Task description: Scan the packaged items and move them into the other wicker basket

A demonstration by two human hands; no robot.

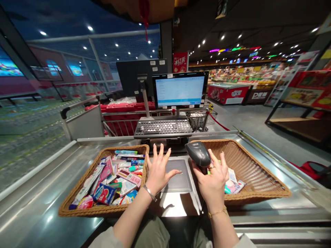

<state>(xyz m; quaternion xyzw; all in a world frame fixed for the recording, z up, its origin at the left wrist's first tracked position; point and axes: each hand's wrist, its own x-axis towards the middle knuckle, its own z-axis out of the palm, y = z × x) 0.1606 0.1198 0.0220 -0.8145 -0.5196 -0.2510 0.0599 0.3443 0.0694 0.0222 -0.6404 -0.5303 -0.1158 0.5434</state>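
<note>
A steel tabletop (46, 196) spreads across the near part of the scene; on its left stands the left basket (90, 212), heaped with small packets (129, 177), tubes and boxes; on its right stands the right basket (254, 172), with only a few packs (236, 186) at its near left end and bare wicker beyond; between the two lies a flat grey plate (183, 179). At the far edge the keyboard (162, 128) sits in the middle, below a lit screen (179, 91); a dark panel (126, 82) rises to its left; behind are red crates (121, 107) and a cart (201, 120); far right, a red freezer (227, 93) and a shelf (300, 106) stand on the floor.

The scanner (199, 154) is at the right hand (213, 179), its dark head just left of the fingers and turned to the far left; thumb and fingers are clamped about its neck, though the lower part is hidden; hand and scanner together block the view of the right basket's left side. The left hand (159, 168) is bare, fingers spread well apart, between the left basket and the plate, apart from the scanner; whether its little finger touches the basket's rim I cannot tell.
</note>
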